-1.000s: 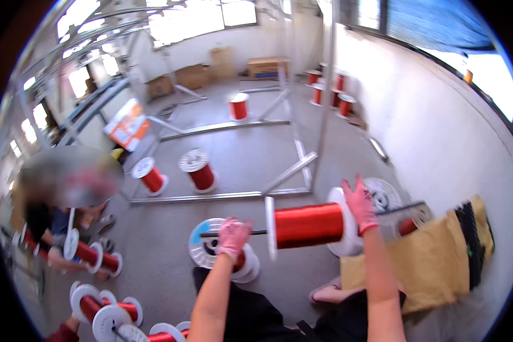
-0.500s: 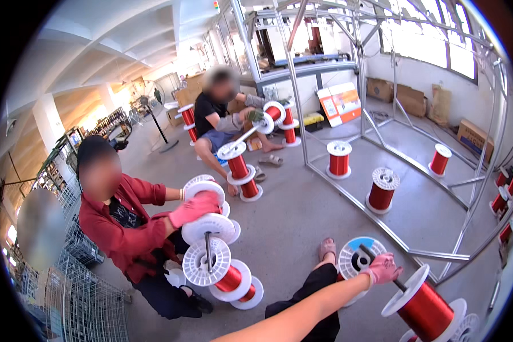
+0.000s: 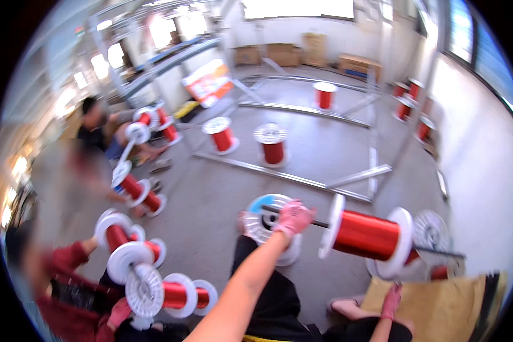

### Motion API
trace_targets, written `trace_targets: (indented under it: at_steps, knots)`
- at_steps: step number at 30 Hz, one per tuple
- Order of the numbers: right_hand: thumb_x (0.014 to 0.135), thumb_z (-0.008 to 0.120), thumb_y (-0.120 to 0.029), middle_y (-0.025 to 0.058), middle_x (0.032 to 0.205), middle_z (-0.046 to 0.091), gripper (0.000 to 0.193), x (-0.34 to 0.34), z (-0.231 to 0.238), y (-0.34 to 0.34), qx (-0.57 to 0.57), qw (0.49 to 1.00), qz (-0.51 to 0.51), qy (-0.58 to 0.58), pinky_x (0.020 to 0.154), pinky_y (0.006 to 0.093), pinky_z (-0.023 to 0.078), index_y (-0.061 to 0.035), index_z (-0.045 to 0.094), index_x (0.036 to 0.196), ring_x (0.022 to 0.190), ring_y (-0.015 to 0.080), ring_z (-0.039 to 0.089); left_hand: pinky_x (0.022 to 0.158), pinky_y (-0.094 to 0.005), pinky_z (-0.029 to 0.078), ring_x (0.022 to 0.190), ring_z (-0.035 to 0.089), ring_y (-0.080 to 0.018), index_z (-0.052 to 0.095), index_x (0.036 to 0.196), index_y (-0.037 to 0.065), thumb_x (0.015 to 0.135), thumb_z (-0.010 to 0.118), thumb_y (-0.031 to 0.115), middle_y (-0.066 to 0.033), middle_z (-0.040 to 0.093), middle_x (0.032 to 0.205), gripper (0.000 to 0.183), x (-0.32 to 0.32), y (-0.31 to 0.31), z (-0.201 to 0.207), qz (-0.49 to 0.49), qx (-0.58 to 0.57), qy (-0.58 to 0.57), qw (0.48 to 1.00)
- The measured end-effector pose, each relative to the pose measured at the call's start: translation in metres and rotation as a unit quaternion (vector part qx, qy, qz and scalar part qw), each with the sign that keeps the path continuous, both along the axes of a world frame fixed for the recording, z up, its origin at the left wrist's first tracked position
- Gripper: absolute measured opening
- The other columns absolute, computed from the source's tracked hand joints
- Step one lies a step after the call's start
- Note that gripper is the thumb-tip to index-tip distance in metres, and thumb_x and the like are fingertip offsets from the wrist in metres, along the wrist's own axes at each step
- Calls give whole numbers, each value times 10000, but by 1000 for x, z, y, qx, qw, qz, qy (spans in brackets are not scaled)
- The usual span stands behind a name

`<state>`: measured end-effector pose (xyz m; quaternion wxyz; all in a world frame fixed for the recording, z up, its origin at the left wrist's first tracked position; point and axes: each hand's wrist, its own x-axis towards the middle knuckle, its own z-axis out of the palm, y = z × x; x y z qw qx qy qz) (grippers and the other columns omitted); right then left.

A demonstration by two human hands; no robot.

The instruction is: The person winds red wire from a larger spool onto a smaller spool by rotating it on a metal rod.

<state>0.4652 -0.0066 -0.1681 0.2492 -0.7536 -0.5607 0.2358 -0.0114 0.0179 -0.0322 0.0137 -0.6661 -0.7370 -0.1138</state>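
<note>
My left hand (image 3: 295, 218) wears a pink glove and is closed around a dark rod (image 3: 321, 223). The rod runs through a large spool of red wire (image 3: 367, 235) with white flanges, tilted on its side, and comes out at its far right. Just behind my left hand, a white spool with a blue label (image 3: 259, 229) stands on the floor. My right hand (image 3: 391, 299), also gloved in pink, is low on the right, by a brown cardboard sheet (image 3: 433, 302). Its fingers are blurred, so whether it grips anything is unclear.
To the left, a co-worker in a red shirt (image 3: 77, 268) sits beside rodded wire spools (image 3: 175, 295); another person (image 3: 94, 128) works farther back. Ahead, a metal frame (image 3: 285, 181) surrounds upright red spools (image 3: 272, 149). A white wall (image 3: 473, 142) bounds the right.
My view has swung right, so the scene has shifted left. My right hand and the cardboard have come into view. My left hand still holds the rod, and the spool's right side now shows.
</note>
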Motion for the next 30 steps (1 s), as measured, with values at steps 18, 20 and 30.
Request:
trace_targets:
  at_steps: [18, 20, 30]
  knots:
    - [856, 471, -458, 277, 1133, 548, 610, -149, 251, 144, -51, 981, 143, -122, 929, 419, 398, 42, 462, 1204, 1083, 396, 519, 934, -352, 396, 732, 604, -278, 634, 563, 24, 892, 396, 298, -136, 618, 609, 490, 3, 0, 1, -42, 148, -21, 988]
    - [884, 478, -376, 287, 1124, 544, 545, -138, 225, 119, 31, 991, 124, -30, 907, 418, 414, 47, 437, 1224, 1075, 401, 519, 932, -355, 396, 736, 604, -279, 638, 571, 22, 891, 404, 297, -136, 621, 617, 483, 1, -1, 0, -62, 130, -7, 990]
    - [851, 516, -178, 253, 1223, 460, 491, -73, -16, -35, 29, 989, 33, -142, 921, 419, 411, 62, 361, 1250, 1111, 371, 488, 915, -360, 409, 719, 607, -277, 622, 563, 16, 886, 412, 281, -123, 610, 588, 469, 5, 1, 2, -135, 275, 109, 946]
